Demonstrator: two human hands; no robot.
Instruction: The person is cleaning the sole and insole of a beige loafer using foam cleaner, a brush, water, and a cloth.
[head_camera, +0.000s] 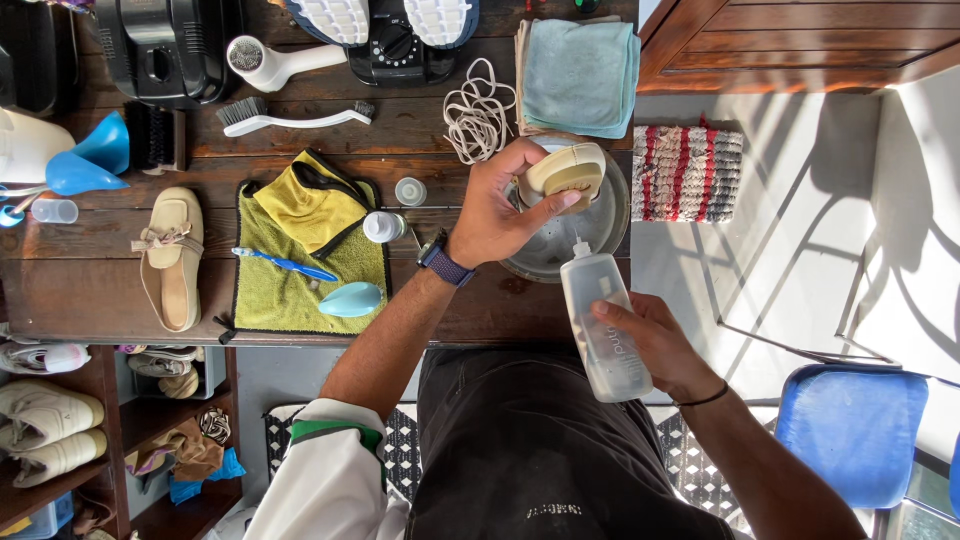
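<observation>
open tabletop strip (90, 300) before beige shoe (170, 255), clutter crowding back edge

Dark wooden table (90, 290), planked, worn. Landmark: yellow-green cloth (262, 290) spread flat near the front edge.

- On the cloth: blue toothbrush (285, 265), pale blue oval brush (351, 299), folded yellow cloth (310, 205) with dark trim.
- Left of the cloth: beige flat shoe (170, 255), sole down; further left a small clear cup (54, 211) and a blue funnel (88, 158).
- Behind the cloth: white-handled brush (290, 117), black brush (155, 137), white hair dryer (275, 62).
- Just right of the cloth: white bottle (383, 227) lying down, small clear cap (410, 191).
- Further right: metal bowl (590, 230); behind it a coil of white laces (478, 115) and stacked folded towels (580, 75), teal on top.
</observation>
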